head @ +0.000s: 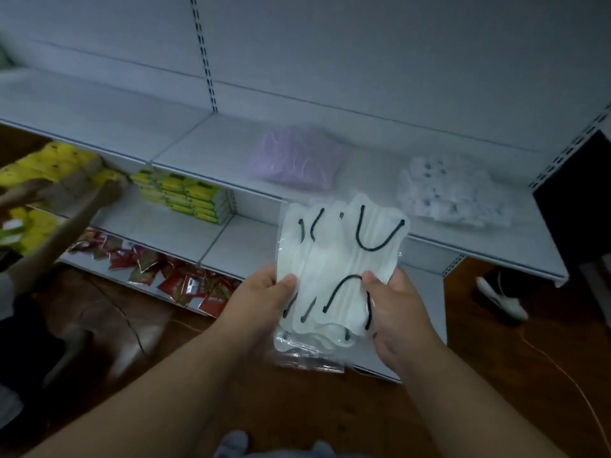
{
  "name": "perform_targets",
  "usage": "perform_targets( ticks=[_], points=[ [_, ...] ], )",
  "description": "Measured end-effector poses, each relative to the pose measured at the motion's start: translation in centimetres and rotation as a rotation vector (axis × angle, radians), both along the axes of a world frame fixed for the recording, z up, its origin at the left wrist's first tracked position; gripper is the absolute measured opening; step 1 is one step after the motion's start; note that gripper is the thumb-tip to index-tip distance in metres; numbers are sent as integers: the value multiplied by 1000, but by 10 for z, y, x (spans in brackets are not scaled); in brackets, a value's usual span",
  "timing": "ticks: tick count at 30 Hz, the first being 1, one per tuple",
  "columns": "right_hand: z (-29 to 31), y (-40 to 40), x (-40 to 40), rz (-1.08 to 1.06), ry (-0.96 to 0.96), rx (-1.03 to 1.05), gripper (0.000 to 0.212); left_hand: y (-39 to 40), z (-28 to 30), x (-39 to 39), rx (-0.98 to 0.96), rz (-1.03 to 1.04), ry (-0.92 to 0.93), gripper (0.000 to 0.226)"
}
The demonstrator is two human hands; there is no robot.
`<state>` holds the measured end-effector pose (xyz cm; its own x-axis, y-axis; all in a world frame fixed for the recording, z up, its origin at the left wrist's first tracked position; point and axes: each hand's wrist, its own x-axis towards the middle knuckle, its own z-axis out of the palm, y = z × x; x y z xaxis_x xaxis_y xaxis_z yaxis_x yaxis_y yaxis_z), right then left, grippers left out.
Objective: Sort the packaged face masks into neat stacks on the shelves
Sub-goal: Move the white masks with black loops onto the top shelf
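A bundle of white face masks with black ear loops (337,259), each in clear plastic, is held in front of the shelf. My left hand (261,302) grips its lower left edge and my right hand (396,312) grips its lower right edge, thumbs on top. On the upper shelf (205,140) behind lie a pile of purple packaged masks (294,158) and, to its right, a pile of white masks with blue print (453,190).
Yellow-green boxes (185,196) are stacked on the middle shelf. Red sachets (158,272) lie scattered on the bottom shelf. At the left another person's arm (66,223) reaches toward yellow packages (49,166). A shoe (502,295) stands on the wooden floor at the right.
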<state>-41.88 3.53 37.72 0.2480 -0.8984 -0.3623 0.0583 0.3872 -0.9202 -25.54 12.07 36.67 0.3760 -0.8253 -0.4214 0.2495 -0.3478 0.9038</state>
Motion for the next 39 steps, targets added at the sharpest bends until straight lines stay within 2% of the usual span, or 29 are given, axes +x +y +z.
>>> perform_targets(
  ticks=[3, 8, 15, 21, 24, 27, 29, 36, 39],
  points=[
    [20, 4, 12, -74, -5, -51, 12, -9, 22, 11, -56, -67, -96, 17],
    [77, -2, 62, -156, -4, -252, 10, -24, 94, 51, -265, -20, -264, 10],
    [158, 4, 120, -194, -163, -433, 13, -16, 181, 112, -439, 16, -292, 13],
    [240, -20, 149, -298, -130, -560, 8, -40, 258, 133, -559, 13, -374, 20],
    [281, -34, 151, -302, -176, -600, 11, -56, 292, 135, -619, 47, -345, 15],
    [313, -55, 145, -321, -182, -604, 8, -74, 325, 130, -605, 53, -251, 30],
    [328, -75, 142, -340, -150, -615, 7, -91, 342, 129, -613, 19, -261, 35],
    [367, -168, 150, -295, -3, -747, 7, -161, 379, 142, -606, 15, -377, 17],
    [387, -214, 164, -191, 93, -724, 26, -197, 386, 154, -553, 100, -435, 16]
  ],
)
